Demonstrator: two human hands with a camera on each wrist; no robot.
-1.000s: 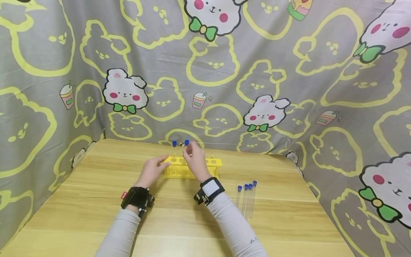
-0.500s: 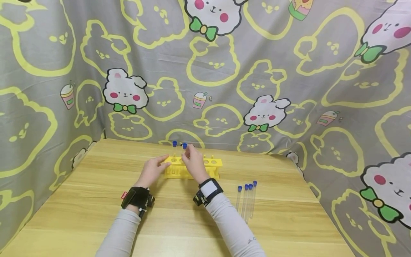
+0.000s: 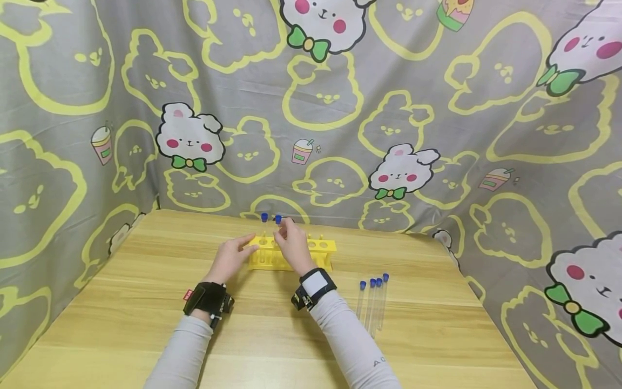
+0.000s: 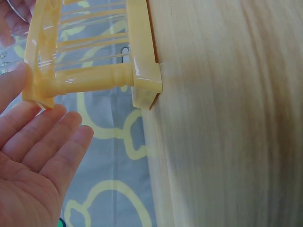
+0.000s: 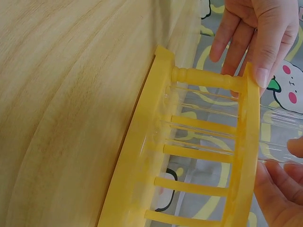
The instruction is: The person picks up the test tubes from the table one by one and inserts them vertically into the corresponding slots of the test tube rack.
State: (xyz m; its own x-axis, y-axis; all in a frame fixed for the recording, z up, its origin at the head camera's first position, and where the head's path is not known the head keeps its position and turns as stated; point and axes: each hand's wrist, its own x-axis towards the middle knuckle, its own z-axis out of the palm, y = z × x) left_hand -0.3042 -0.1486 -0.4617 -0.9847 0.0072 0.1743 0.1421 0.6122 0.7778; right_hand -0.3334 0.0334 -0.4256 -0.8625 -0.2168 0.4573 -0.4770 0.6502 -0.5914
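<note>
A yellow test tube rack (image 3: 324,246) stands near the table's far edge. My left hand (image 3: 230,261) holds its left end, thumb on the top plate and the other fingers (image 4: 64,146) stretched out beside it. With thumb and fingertips, my right hand (image 3: 297,249) pinches a clear test tube (image 5: 273,150) just above the top plate. The lower part of this tube passes down through the rack, and its blue cap (image 3: 278,219) shows above my fingers. Another capped tube (image 5: 280,115) stands in the hole at the left end. My right hand hides the rack's middle holes in the head view.
Several clear test tubes with blue caps (image 3: 373,282) lie side by side on the wooden table (image 3: 427,313), to the right of the rack; my right forearm passes close by them. A grey patterned curtain (image 3: 335,108) hangs behind the table and along both sides.
My right hand has moved slightly down and left with the test tube, and its blue cap sits lower and nearer the other tube's cap. My left hand has stayed on the rack.
</note>
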